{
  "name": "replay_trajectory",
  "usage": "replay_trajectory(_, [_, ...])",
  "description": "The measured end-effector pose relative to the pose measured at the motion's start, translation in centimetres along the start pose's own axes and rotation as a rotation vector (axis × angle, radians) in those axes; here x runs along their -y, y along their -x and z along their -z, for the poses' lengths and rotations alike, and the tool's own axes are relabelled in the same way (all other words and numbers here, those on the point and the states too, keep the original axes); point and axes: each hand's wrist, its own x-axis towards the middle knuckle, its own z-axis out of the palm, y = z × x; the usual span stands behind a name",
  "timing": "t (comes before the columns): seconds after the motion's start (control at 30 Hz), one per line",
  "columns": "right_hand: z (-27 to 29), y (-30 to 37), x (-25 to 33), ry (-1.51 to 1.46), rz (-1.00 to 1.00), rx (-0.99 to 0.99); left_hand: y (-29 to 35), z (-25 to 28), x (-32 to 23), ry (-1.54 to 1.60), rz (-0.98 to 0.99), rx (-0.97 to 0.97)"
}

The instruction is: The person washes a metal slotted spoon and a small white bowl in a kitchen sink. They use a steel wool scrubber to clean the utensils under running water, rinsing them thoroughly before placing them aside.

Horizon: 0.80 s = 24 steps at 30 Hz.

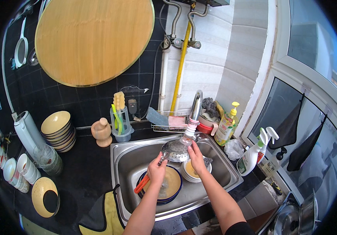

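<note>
One metal skimmer is under the faucet, left hand gripping its handle, right hand holding its rim; blue-rimmed bowls crowd the sink near left, soap bottle far right.

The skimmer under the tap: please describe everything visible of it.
The skimmer has a round, shiny, metal-looking head with many small holes and a metal neck. The left hand grips it, an orange handle jutting out below. The right hand is at the head's right edge. It is held over the sink, under the tap.
</note>
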Motion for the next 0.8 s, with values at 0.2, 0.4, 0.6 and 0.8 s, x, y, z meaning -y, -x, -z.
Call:
replay_trajectory(0.2, [0.7,-0.4,-0.5,-0.602,-0.453,-0.068,-0.9,-0.5,3.0,0.140,-0.080,0.030])
replay_trajectory(0.4, [2.0,-1.1,-0.6,-0.777,-0.621,-0.075,-0.6,0.2,0.8,0.034,-0.220,0.006])
replay_trajectory(0.6, [1.3,0.1,-1.0,-0.850,-0.721,-0.017,-0.7,0.8,0.5,-0.103,-0.421,-0.106])
replay_trajectory(0.8, [1.2,0.8,-0.2,-0.891,-0.693,0.035,-0.6,0.5,1.0,-0.092,-0.405,-0.161])
